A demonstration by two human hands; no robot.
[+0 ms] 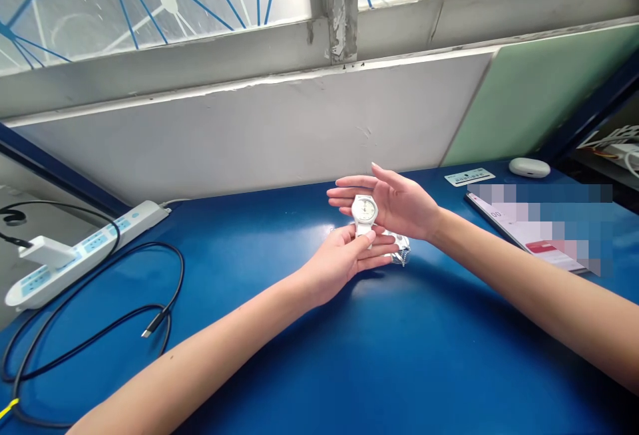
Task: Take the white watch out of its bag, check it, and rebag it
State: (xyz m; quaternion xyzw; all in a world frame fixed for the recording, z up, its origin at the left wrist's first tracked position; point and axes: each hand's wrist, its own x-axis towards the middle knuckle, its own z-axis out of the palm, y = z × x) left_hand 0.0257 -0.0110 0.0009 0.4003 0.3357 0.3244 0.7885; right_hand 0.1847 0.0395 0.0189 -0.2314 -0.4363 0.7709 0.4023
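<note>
A white wristwatch with a round pale dial stands upright between my two hands above the blue table. My left hand is closed on the watch's white strap from below, thumb and fingers pinching it. My right hand is held flat behind the watch face, fingers stretched out to the left, palm toward me, touching or nearly touching the watch. A small clear plastic wrapper lies on the table just under my hands.
A white power strip with a plugged white adapter lies at the left. A black cable loops across the left of the table. At the right are a white earbud case, a small label card and a phone.
</note>
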